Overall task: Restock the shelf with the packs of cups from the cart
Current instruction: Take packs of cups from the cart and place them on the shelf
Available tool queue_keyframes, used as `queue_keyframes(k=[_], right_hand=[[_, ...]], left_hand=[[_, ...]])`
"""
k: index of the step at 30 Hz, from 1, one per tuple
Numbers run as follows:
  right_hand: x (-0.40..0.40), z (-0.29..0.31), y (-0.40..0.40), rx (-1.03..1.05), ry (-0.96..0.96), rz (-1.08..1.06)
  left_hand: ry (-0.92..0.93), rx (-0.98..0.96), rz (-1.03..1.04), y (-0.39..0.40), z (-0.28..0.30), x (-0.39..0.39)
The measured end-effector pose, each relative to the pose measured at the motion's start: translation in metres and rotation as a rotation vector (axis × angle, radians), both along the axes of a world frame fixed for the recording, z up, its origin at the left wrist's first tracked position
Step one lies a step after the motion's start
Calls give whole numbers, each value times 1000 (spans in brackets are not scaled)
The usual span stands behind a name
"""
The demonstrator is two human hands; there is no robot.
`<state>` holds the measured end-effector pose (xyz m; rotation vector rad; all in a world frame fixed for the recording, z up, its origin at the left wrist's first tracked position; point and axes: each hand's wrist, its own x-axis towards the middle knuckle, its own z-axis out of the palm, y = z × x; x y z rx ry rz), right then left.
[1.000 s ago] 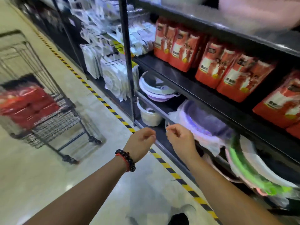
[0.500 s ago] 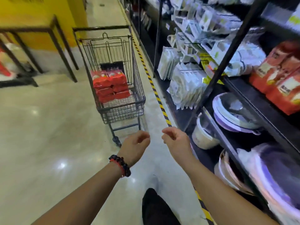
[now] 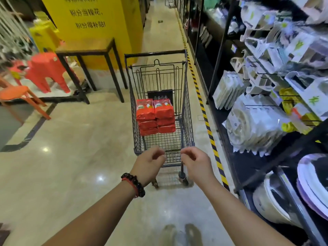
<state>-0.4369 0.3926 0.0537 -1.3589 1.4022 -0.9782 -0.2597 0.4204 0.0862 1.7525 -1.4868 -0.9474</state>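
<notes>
Standing at the far left are red plastic stools (image 3: pixel 46 71) beside a black-legged table (image 3: pixel 88 50). Moving right, you are holding your left hand (image 3: pixel 148 165), fingers loosely curled around nothing, in front of the wire cart (image 3: pixel 186 96). The red packs of cups (image 3: pixel 154 116) are lying stacked in two columns inside it. Your right hand (image 3: pixel 194 163) is hanging equally loose and empty. The black shelf (image 3: pixel 248 162) is running along the right.

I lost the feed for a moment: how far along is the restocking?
Done: cannot tell; the cup shelf is out of view. In hand: nothing; the left hand and right hand reach empty toward the cart. Left: two stacks of red packs in it.
</notes>
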Motion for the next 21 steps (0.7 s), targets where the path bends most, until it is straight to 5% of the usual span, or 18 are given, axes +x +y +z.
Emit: queue_keyframes(k=[21], right_hand=[[84, -27, -257, 137, 140, 21]], left_hand=[[167, 131, 153, -233, -58, 121]])
